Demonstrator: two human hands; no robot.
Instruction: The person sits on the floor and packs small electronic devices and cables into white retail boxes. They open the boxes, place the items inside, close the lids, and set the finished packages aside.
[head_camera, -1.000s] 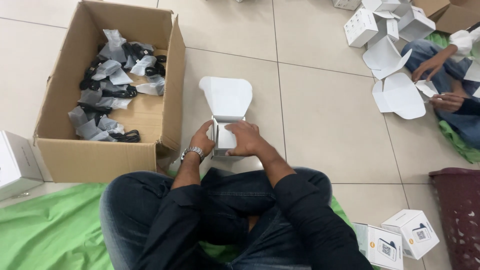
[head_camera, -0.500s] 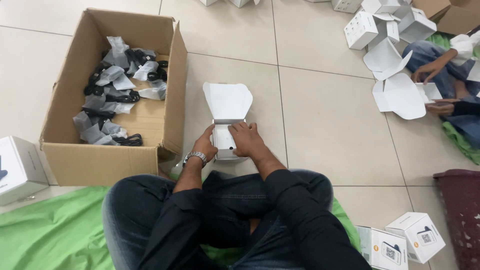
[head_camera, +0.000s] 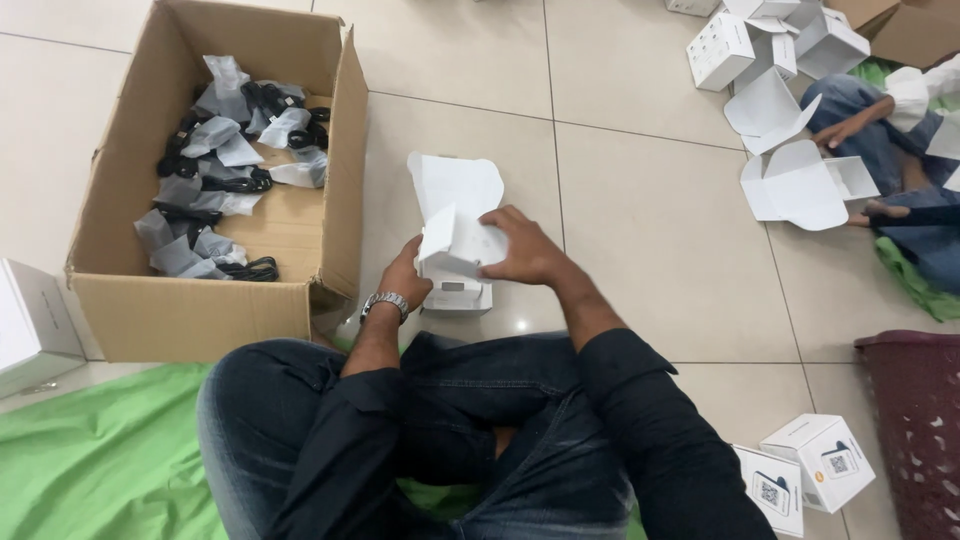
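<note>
- At the far left edge a white box (head_camera: 30, 325) sits partly out of view, standing where the floor meets a green cloth (head_camera: 100, 455).
- Next comes a large open cardboard carton (head_camera: 200, 310) with its flaps up; inside lie black cables in grey and clear plastic bags (head_camera: 225, 170), scattered over the carton's brown bottom.
- The floor (head_camera: 650, 250) is pale glossy tile with thin dark joints; the person sits cross-legged on it in dark jeans and dark sleeves, partly on the green cloth.
- Just right of the carton, in front of the knees, is a small white carton box (head_camera: 455, 255), its lid flap open and raised away from the person.
- The left hand (head_camera: 405, 275), with a metal watch on the wrist, grips the box's left side, fingers curled around it.
- The right hand (head_camera: 525, 250) lies on top of the box, fingers bent over a folded white flap and pressing on it.
- At lower right two small white boxes with printed square labels (head_camera: 800, 475) stand by the person's right leg.
- Beside them, a dark maroon basket (head_camera: 915, 420) with perforated walls is cut by the frame edge.
- At upper right, several flat and half-folded white boxes (head_camera: 790, 185) lie on the tiles near another person's hands (head_camera: 845, 130).
</note>
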